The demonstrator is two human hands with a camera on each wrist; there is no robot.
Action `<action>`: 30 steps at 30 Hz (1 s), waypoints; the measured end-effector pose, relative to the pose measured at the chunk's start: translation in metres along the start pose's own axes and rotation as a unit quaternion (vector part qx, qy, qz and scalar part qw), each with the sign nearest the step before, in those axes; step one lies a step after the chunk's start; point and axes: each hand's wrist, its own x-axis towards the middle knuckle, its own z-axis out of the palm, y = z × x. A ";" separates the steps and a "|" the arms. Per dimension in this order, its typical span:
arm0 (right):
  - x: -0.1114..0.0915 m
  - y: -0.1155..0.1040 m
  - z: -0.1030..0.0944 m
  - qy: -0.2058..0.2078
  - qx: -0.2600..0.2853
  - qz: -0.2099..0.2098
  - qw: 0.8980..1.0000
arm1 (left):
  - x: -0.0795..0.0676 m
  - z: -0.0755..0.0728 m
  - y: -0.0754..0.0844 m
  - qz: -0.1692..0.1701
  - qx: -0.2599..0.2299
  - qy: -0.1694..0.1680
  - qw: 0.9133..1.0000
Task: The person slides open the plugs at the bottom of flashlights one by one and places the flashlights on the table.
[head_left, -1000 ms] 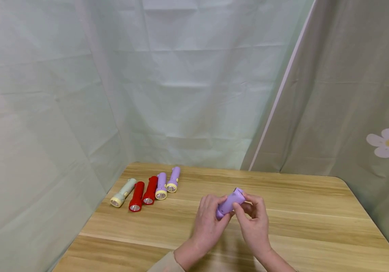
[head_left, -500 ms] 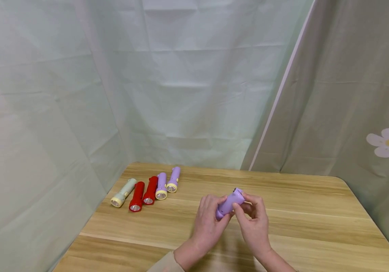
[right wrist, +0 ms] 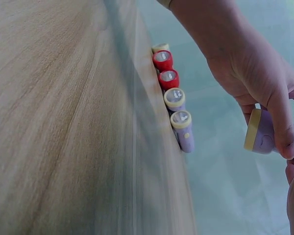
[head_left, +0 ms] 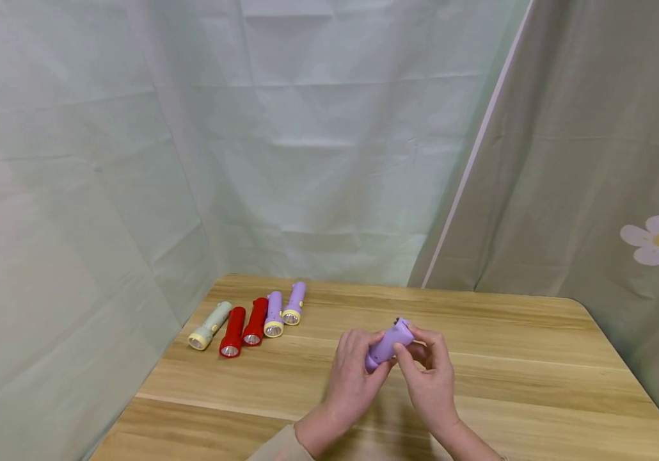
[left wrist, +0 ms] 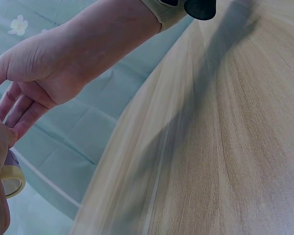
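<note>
Both hands hold one purple flashlight (head_left: 384,346) above the table. The left hand (head_left: 351,374) grips its lower left, head end. The right hand (head_left: 432,383) pinches the upper right, tail end between thumb and fingers. At the tail a small dark part shows. In the head view the left hand covers the lamp head; its yellow rim (right wrist: 253,129) appears in the right wrist view and its yellow-edged lens (left wrist: 12,181) in the left wrist view.
On the left of the wooden table (head_left: 525,365) lie a pale green flashlight (head_left: 210,325), two red ones (head_left: 233,330) and two purple ones (head_left: 295,299) with yellow rims, side by side, lenses facing the near side. Curtains (head_left: 329,160) stand behind and beside the table.
The hands and the flashlight stay in nearly the same place. Only the dark part at the flashlight's tail shows slightly differently.
</note>
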 end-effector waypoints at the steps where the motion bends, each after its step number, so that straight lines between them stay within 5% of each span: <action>1: 0.000 0.000 0.000 0.000 0.000 0.001 1.000 | 0.000 0.000 0.000 -0.001 0.000 -0.001 1.000; 30: -0.002 -0.001 -0.002 0.005 -0.006 0.010 1.000 | -0.001 0.001 0.000 0.009 0.002 0.004 1.000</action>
